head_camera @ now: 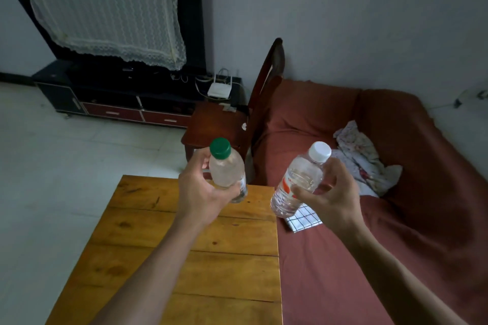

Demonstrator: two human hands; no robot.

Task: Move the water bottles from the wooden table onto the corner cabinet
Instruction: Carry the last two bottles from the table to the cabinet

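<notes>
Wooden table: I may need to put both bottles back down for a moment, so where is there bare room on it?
The wooden table shows bare planks wherever it is not hidden, left of the left hand out to its left edge. The green-capped bottle and white-capped bottle, in the right hand, crowd its far right corner. The forearms hide some planks.

Chair (219, 124) beyond table (158, 245); floor (66, 153) open

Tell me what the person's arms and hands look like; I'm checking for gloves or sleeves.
Both forearms are bare, with no sleeves in view. The left hand and right hand wear no gloves, and no rings, watch or bracelet show on the fingers or wrists.
</notes>
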